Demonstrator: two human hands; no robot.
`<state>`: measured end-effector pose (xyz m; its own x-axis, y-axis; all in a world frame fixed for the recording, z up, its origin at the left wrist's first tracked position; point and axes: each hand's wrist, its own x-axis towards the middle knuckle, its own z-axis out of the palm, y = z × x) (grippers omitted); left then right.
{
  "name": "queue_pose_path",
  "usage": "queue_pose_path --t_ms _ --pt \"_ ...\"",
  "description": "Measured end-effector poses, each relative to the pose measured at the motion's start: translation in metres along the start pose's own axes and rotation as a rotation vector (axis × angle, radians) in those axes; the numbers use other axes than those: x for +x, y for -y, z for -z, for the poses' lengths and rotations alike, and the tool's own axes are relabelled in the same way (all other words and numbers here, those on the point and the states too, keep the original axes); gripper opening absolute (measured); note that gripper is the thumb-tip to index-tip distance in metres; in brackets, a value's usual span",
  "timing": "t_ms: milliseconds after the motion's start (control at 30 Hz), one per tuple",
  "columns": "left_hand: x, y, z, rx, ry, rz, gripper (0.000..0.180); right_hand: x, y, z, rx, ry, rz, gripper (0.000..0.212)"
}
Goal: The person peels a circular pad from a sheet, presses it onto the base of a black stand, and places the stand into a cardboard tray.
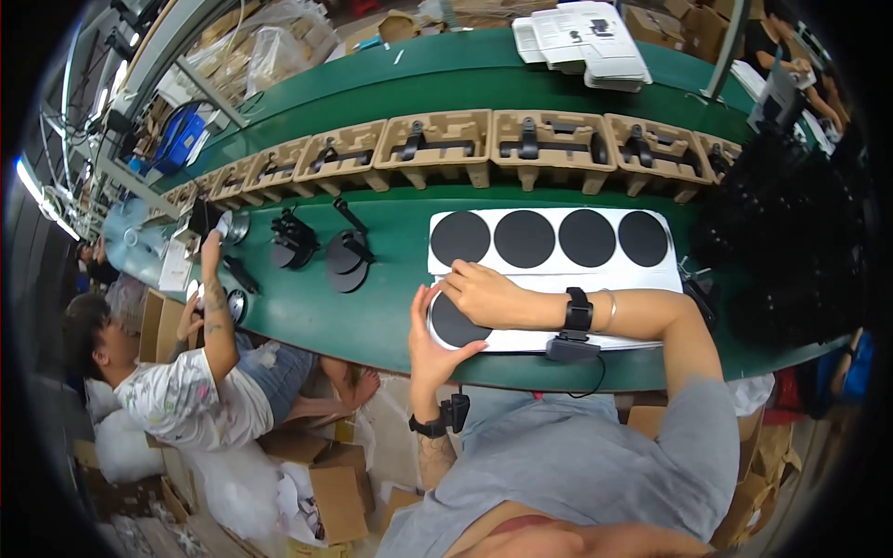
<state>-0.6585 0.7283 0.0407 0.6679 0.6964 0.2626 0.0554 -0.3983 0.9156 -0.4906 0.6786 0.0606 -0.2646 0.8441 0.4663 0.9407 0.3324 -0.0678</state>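
At a disc, the left hand splays, thumb and fingers apart; the right hand curls over it (grasp unclear).

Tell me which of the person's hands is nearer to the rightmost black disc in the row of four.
Right. The right hand lies left of the rightmost black disc; the left hand is farther left, beside another black disc.
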Motion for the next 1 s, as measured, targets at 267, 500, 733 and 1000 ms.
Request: queue_pose_path --t_ms 267,500,733,1000 --pt "0.009 0.002 0.008 0.084 0.022 0.049 0.114 0.009 -0.004 -0.008 0.098 0.001 -0.029 0.020" --pt "0.015 0.005 0.026 0.324 0.098 0.026 0.105 0.024 -0.003 0.016 0.290 -0.037 -0.036 0.025" --pt "0.049 0.034 0.087 0.080 0.470 -0.060 0.093 0.051 -0.024 0.050 0.787 -0.694 -0.298 0.015" --pt "0.163 0.178 0.193 0.658 -0.144 -0.063 0.072 0.082 -0.032 0.079 0.746 -0.760 -0.239 0.023"
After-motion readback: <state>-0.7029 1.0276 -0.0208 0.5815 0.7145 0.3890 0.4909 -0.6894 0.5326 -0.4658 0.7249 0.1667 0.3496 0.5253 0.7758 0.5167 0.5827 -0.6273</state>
